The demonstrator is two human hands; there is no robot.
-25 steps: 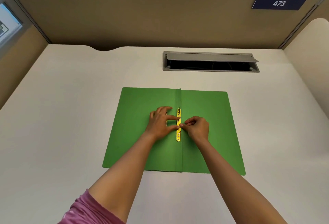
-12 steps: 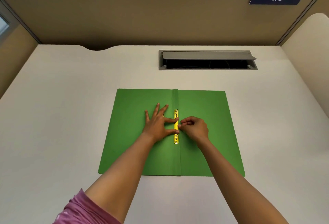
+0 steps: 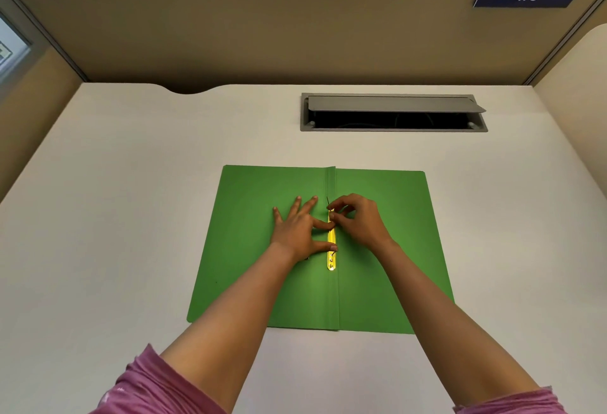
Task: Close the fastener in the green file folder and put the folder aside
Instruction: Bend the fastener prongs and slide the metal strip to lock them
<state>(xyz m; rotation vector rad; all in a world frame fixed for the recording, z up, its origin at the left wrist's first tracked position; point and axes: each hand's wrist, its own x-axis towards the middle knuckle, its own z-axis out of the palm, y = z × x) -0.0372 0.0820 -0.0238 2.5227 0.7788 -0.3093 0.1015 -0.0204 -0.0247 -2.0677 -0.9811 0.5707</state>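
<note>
- Since half a second ago: right hand [image 3: 361, 224] shifted up the fastener [image 3: 331, 242] toward 12 o'clock, now lifting a thin dark prong [image 3: 327, 202] at the strip's far end; left hand [image 3: 297, 231] unmoved.
- Desk [image 3: 131, 200]: pale, smooth, matte; grey cable hatch [image 3: 394, 113] at 12 o'clock, lid propped.
- Green file folder [image 3: 256, 249]: thin card, rounded corners, lying open flat at desk centre, spine crease running 12 to 6.
- Left hand: fingers spread, palm flat on left leaf, thumb and forefinger tips pressing the strip.
- Right hand: thumb and forefinger pinched together on the prong.
- Fastener: narrow glossy yellow strip along the spine.
- Step judged: closing fastener, unfinished. Next: prong folded flat, covers shut, folder moved aside.
</note>
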